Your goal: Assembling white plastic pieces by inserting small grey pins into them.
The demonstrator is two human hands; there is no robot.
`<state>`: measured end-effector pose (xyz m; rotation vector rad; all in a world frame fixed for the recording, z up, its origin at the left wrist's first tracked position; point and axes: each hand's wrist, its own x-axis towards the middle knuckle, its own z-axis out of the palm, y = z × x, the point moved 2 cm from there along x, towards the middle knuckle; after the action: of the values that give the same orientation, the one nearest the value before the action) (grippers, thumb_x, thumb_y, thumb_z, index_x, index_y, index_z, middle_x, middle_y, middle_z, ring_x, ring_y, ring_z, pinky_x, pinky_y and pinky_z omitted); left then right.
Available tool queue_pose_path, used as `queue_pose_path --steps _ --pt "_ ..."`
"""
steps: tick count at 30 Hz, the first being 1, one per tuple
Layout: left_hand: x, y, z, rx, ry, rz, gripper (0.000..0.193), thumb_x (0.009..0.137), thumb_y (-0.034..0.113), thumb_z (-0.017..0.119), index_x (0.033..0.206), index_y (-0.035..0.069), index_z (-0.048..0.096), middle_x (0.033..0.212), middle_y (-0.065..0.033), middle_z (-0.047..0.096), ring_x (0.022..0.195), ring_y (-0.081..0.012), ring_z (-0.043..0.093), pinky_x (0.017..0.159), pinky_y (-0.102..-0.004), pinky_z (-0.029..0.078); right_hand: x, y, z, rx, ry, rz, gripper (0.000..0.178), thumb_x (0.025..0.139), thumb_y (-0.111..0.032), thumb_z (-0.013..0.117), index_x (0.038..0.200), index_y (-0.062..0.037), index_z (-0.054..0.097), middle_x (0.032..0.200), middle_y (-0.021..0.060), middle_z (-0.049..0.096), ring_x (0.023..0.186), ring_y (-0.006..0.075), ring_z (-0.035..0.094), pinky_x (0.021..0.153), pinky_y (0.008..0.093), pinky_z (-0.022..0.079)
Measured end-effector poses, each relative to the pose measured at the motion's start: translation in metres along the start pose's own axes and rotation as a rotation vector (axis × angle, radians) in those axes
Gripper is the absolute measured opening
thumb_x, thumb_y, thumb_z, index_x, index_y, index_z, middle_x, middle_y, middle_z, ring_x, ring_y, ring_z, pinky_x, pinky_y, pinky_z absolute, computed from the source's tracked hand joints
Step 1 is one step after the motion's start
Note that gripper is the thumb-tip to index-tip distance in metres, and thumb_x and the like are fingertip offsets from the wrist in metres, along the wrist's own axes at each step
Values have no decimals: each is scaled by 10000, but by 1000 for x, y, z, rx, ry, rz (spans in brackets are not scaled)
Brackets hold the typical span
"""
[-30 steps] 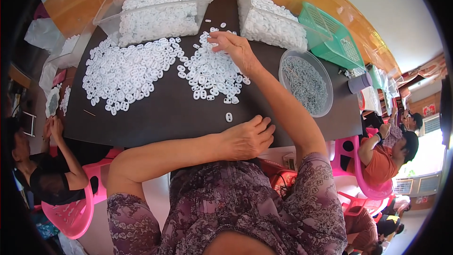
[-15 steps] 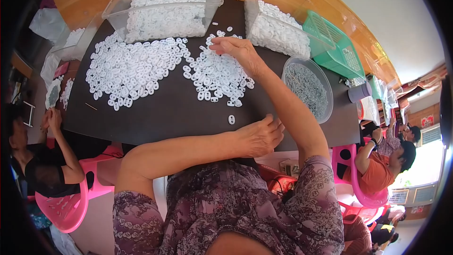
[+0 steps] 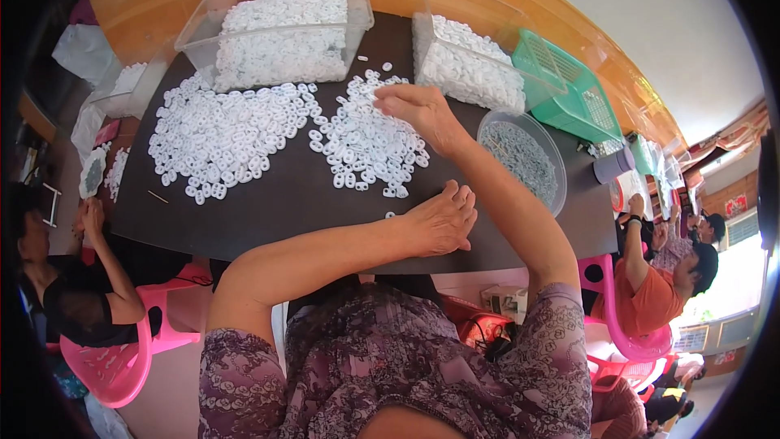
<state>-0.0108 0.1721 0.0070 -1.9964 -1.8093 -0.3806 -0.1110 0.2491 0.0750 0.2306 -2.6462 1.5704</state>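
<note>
My left hand (image 3: 443,221) is at the table's near edge, fingers curled in; whatever it may hold is hidden. A single white two-holed piece (image 3: 391,215) lies beside its wrist, mostly covered by the forearm. Over the smaller pile of white two-holed plastic pieces (image 3: 366,134) hovers my right hand (image 3: 424,116), its fingers stretched out to the left, with no piece visible in them. A larger pile of the same pieces (image 3: 223,134) spreads to the left. Right of my right forearm stands a round clear tub (image 3: 561,187) of small grey metal-looking parts.
Two clear bins, one at the back left (image 3: 357,12) and one at the back right (image 3: 418,28), hold white pieces. A green basket (image 3: 573,106) and a purple cup (image 3: 613,165) stand at the right. A thin stick (image 3: 158,196) lies at left. Other people sit on both sides.
My left hand has moved up and slightly left, so its forearm now covers most of the single piece. My right hand remains over the smaller pile. The whole view has shifted slightly.
</note>
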Motion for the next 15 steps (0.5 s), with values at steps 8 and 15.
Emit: queue_pose_path --steps 8,15 --pt "-56 -48 -62 76 233 -284 352 769 248 636 984 -27 596 1044 -216 593 1069 -353 529 898 -496 380 -43 11 -18 59 228 -5 227 869 -64 563 1033 77 631 906 110 688 810 139 631 765 261 505" --pt "-107 -115 -75 247 84 -686 294 780 68 544 1051 -44 531 966 -211 552 1001 -362 519 842 -486 363 -55 24 -20 291 303 60 206 869 -54 534 982 85 637 820 119 682 724 130 622 683 256 504"
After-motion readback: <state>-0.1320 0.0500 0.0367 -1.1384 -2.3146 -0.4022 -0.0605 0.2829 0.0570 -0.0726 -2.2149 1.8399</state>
